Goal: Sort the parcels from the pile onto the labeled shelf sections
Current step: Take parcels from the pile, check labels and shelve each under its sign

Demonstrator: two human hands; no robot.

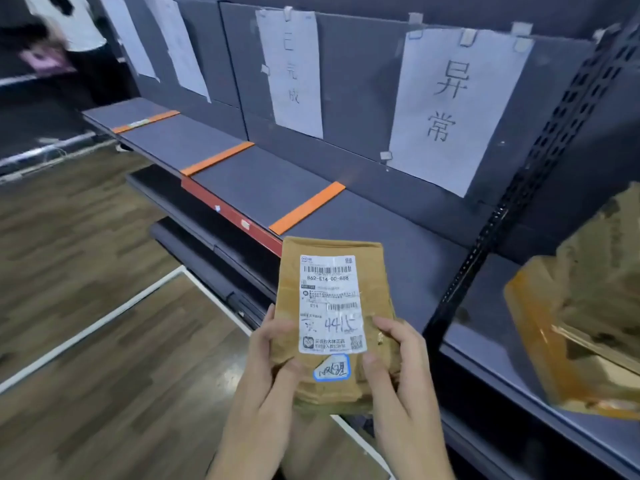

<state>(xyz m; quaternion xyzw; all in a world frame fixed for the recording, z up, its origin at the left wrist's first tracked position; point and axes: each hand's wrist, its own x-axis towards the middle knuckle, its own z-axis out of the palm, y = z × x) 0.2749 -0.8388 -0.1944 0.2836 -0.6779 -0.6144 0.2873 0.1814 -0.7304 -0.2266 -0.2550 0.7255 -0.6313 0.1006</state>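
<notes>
While standing at a dark shelf, holds a flat brown parcel upright in both hands, in the air just before the shelf's front edge. Grips its lower left side with the left hand, thumb on the face. Grips its lower right side with the right hand, fingers curled over the edge, thumb beside a blue-edged sticker. Shows a white shipping label with barcodes and handwritten marks. Orange strips across the shelf, dividing it into sections. Paper signs taped to the back panel above. More brown parcels heaped in the next bay at right. Wooden floor at left.
</notes>
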